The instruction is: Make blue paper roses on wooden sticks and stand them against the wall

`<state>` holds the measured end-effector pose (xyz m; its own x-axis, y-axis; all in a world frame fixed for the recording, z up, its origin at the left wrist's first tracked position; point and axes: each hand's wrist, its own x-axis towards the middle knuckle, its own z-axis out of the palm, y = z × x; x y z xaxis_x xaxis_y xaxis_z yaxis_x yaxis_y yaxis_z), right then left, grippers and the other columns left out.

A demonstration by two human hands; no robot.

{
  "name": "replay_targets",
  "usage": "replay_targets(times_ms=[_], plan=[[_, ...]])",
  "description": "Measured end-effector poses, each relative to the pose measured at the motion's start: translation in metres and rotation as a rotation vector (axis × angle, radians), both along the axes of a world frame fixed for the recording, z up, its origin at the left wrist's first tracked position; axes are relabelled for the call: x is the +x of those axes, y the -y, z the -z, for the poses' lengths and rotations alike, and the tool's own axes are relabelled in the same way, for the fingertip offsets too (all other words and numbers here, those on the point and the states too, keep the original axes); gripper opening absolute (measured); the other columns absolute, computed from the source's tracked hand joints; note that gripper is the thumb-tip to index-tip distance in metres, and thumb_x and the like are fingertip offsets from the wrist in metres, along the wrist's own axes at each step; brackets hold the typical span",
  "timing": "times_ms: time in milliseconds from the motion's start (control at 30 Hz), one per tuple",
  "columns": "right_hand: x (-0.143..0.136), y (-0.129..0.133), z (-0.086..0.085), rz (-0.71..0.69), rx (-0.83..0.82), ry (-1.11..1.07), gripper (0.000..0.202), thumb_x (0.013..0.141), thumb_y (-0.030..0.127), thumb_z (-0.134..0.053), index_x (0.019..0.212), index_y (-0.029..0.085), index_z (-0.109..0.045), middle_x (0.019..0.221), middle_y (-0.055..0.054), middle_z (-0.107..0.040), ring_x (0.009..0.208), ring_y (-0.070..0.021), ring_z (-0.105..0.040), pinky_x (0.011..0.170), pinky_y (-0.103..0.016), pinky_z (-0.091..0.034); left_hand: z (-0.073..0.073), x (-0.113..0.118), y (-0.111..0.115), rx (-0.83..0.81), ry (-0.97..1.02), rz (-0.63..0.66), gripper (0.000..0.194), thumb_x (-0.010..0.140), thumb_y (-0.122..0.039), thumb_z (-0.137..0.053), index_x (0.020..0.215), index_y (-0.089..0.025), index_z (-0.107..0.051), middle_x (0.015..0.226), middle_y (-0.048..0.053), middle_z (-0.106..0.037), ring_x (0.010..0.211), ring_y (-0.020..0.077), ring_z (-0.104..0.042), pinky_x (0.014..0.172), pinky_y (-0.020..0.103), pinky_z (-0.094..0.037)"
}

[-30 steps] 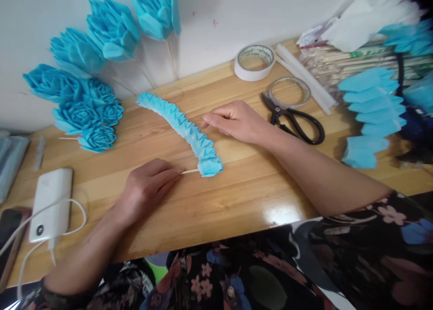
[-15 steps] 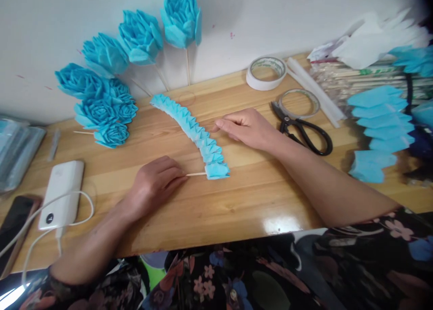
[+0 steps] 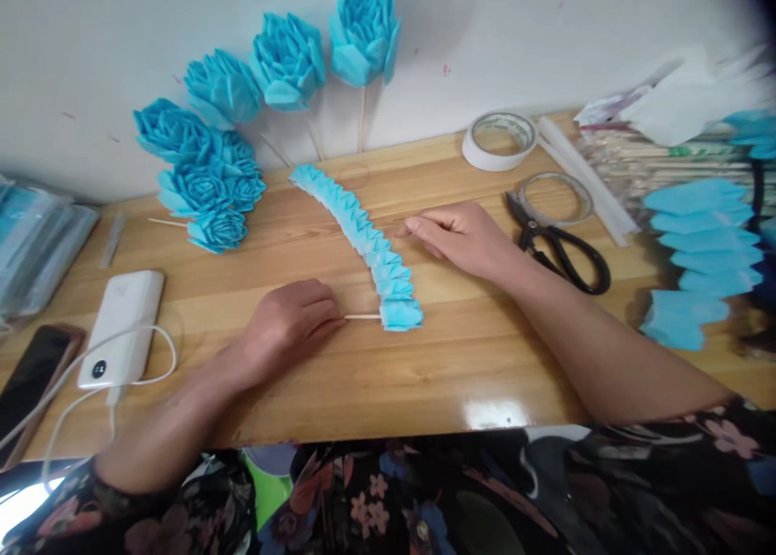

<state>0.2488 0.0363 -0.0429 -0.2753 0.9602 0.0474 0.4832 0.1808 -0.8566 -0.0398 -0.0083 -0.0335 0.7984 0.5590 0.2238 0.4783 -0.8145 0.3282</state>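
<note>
A curved strip of folded blue paper petals (image 3: 357,224) lies on the wooden table (image 3: 436,373). At its near end a thin wooden stick (image 3: 362,317) meets the last petal piece. My left hand (image 3: 300,321) is closed on the other end of that stick, with its fingers together. To the right of the strip, my right hand (image 3: 457,236) hovers or rests just above the wood, its thumb and fingertips close together. Whether something small is between those fingertips is too small to tell.
Blue paper flowers (image 3: 288,62) lean along the wall. White tape (image 3: 500,140), a thinner roll (image 3: 556,199) and black scissors (image 3: 561,248) lie beyond my right forearm, with blue petals (image 3: 706,236) farther right. A white power bank (image 3: 121,329) and phone (image 3: 36,385) are at left.
The whole view has shifted, so everything sits a little farther right. Both hands keep nearly the same pose and place beside the petal strip.
</note>
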Motion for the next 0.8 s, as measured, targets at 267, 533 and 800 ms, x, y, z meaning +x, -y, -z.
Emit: replay_targets(times_ms=[267,533,800], plan=[[-0.01,0.002,0.005,0.031,0.161,0.175,0.023,0.095,0.029,-0.056,0.091,0.021,-0.077,0.095,-0.003,-0.079,0.084,-0.0188,-0.069,0.073,-0.029,-0.043,-0.006,-0.001,-0.001,0.002,-0.027,0.06,0.025,0.101,-0.018,-0.052,0.08,-0.015,-0.066,0.077,0.005,-0.065,0.072,0.0156,-0.058,0.063,0.026,-0.043],[-0.014,0.006,0.004,-0.062,0.205,0.303,0.019,0.095,0.026,-0.058,0.1,0.024,-0.076,0.106,0.0,-0.08,0.093,-0.0194,-0.072,0.077,-0.03,-0.045,-0.012,-0.006,-0.001,-0.149,-0.084,0.131,0.031,0.103,-0.021,-0.047,0.078,-0.015,-0.063,0.078,0.003,-0.06,0.072,0.0147,-0.055,0.065,0.027,-0.039],[-0.026,0.009,0.002,-0.06,0.254,0.486,0.013,0.091,0.026,-0.063,0.097,0.025,-0.075,0.094,-0.001,-0.077,0.084,-0.0185,-0.066,0.064,-0.029,-0.034,-0.01,-0.009,-0.001,-0.251,-0.033,0.109,0.026,0.102,-0.021,-0.049,0.081,-0.016,-0.064,0.081,0.004,-0.062,0.074,0.0137,-0.059,0.066,0.025,-0.041]])
